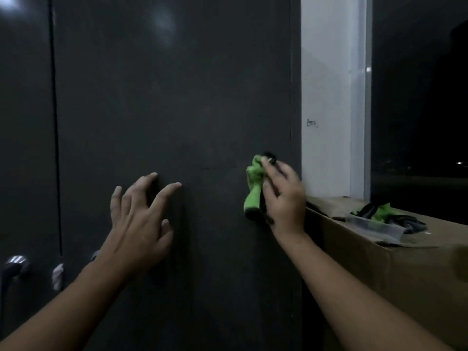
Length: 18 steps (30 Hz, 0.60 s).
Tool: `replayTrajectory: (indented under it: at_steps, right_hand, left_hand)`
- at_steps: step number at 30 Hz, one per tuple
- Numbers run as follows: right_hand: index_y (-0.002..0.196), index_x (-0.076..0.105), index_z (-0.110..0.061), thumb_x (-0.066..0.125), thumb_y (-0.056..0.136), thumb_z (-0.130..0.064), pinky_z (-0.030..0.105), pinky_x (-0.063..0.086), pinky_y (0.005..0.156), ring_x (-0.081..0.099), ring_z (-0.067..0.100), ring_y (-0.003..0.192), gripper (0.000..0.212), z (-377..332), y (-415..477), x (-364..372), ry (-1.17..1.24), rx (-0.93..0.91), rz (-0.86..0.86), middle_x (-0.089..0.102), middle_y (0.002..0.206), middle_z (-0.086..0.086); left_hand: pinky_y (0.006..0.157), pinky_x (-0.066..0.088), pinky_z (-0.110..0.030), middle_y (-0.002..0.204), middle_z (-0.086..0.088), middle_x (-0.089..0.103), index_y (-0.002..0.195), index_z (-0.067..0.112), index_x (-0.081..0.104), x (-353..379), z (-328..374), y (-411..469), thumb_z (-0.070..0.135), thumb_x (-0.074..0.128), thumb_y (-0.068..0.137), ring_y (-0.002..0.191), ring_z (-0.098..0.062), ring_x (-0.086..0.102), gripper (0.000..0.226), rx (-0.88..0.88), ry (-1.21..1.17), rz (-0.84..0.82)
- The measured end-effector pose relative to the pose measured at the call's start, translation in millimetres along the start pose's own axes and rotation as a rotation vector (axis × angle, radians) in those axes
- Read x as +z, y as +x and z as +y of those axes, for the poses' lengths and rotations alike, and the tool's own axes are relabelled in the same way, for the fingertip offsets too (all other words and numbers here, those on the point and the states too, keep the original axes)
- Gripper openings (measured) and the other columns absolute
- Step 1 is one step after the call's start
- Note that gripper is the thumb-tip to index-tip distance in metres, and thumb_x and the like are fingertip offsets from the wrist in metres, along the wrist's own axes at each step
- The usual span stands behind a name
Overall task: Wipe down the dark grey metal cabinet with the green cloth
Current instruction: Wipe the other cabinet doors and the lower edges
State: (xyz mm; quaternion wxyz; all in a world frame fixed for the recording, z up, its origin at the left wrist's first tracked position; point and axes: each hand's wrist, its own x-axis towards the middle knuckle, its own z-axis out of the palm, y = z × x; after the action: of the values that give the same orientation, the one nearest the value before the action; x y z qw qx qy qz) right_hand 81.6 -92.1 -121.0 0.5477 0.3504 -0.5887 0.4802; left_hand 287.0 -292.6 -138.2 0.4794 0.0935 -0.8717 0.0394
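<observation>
The dark grey metal cabinet (164,97) fills the left and middle of the view, its flat door facing me. My right hand (285,198) holds the bunched green cloth (254,186) against the door near its right edge. My left hand (141,219) rests with spread fingers on the same door, to the left of the cloth and a little lower. Part of the cloth is hidden behind my right fingers.
A door seam runs down the cabinet at the left, with metal handles (14,268) low beside it. A white pillar (329,97) stands right of the cabinet. A cardboard box (392,269) at the right carries green and black gloves (379,214).
</observation>
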Motion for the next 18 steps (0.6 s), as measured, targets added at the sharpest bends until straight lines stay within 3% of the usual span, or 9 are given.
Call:
replayTrajectory:
  at_steps: [2, 4, 5, 7, 9, 11, 12, 15, 18]
  right_hand:
    - [0.134, 0.065, -0.023, 0.056, 0.093, -0.015, 0.045, 0.047, 0.104, 0.059, 0.029, 0.113, 0.042, -26, 40, 23, 0.057, 0.171, 0.132, 0.058, 0.135, 0.008]
    - [0.133, 0.066, -0.018, 0.054, 0.093, -0.020, 0.031, 0.035, 0.109, 0.057, 0.031, 0.116, 0.042, -58, 65, 41, -0.031, 0.083, 0.151, 0.055, 0.141, 0.010]
    - [0.136, 0.064, -0.017, 0.053, 0.091, -0.026, 0.030, 0.034, 0.107, 0.054, 0.032, 0.118, 0.047, -76, 67, 51, -0.092, -0.044, 0.085, 0.052, 0.146, 0.008]
    - [0.143, 0.057, -0.017, 0.054, 0.090, -0.034, 0.041, 0.039, 0.105, 0.052, 0.030, 0.122, 0.056, -106, 49, 66, -0.158, -0.360, -0.160, 0.045, 0.155, 0.002]
    - [0.143, 0.055, -0.021, 0.051, 0.097, -0.028, 0.047, 0.044, 0.093, 0.051, 0.030, 0.122, 0.047, -119, 16, 75, -0.168, -0.749, -0.465, 0.045, 0.154, -0.005]
    - [0.140, 0.058, -0.029, 0.050, 0.103, -0.027, 0.044, 0.047, 0.089, 0.052, 0.025, 0.121, 0.038, -114, 8, 74, -0.200, -1.092, -0.591, 0.050, 0.148, -0.012]
    - [0.139, 0.059, -0.032, 0.053, 0.103, -0.028, 0.040, 0.047, 0.088, 0.054, 0.022, 0.119, 0.036, -109, 18, 72, -0.203, -1.179, -0.596, 0.052, 0.146, -0.015]
    - [0.131, 0.067, -0.026, 0.062, 0.101, -0.026, 0.039, 0.049, 0.078, 0.062, 0.023, 0.107, 0.031, -103, 87, 73, -0.164, -1.184, -0.484, 0.058, 0.143, -0.011]
    - [0.133, 0.067, -0.021, 0.065, 0.097, -0.016, 0.042, 0.051, 0.077, 0.068, 0.029, 0.098, 0.037, -109, 192, 81, -0.207, -0.997, -0.232, 0.059, 0.143, -0.003]
  left_hand:
    - [0.119, -0.008, -0.048, 0.156, -0.010, 0.016, 0.149, 0.035, 0.033, -6, -11, 9, 0.032, 0.049, 0.076, 0.145, -0.030, 0.015, 0.074, -0.023, -0.046, 0.053]
    - [0.119, -0.007, -0.051, 0.156, -0.010, 0.017, 0.148, 0.033, 0.034, -15, -23, 25, 0.032, 0.049, 0.076, 0.145, -0.031, 0.016, 0.074, -0.026, -0.087, 0.121]
    - [0.119, -0.005, -0.053, 0.155, -0.012, 0.019, 0.147, 0.032, 0.035, -22, -31, 36, 0.032, 0.050, 0.075, 0.145, -0.032, 0.017, 0.074, -0.030, -0.104, 0.157]
    - [0.118, 0.001, -0.058, 0.150, -0.015, 0.027, 0.143, 0.027, 0.042, -40, -43, 65, 0.030, 0.050, 0.072, 0.141, -0.034, 0.023, 0.071, -0.057, -0.146, 0.256]
    - [0.117, 0.005, -0.061, 0.145, -0.018, 0.033, 0.137, 0.019, 0.049, -62, -48, 94, 0.025, 0.051, 0.072, 0.138, -0.036, 0.027, 0.066, -0.142, -0.219, 0.351]
    - [0.116, 0.009, -0.063, 0.143, -0.019, 0.035, 0.135, 0.018, 0.051, -85, -50, 122, 0.023, 0.051, 0.073, 0.137, -0.038, 0.029, 0.061, -0.176, -0.259, 0.384]
    - [0.116, 0.010, -0.063, 0.143, -0.019, 0.034, 0.134, 0.019, 0.050, -97, -50, 135, 0.024, 0.051, 0.074, 0.137, -0.037, 0.029, 0.061, -0.151, -0.252, 0.370]
    - [0.119, 0.002, -0.057, 0.146, -0.015, 0.029, 0.136, 0.026, 0.045, -128, -61, 166, 0.025, 0.052, 0.074, 0.140, -0.034, 0.024, 0.062, -0.076, -0.208, 0.276]
    - [0.119, 0.000, -0.055, 0.145, -0.012, 0.029, 0.137, 0.025, 0.045, -157, -78, 192, 0.024, 0.052, 0.075, 0.138, -0.031, 0.021, 0.062, -0.096, -0.178, 0.228]
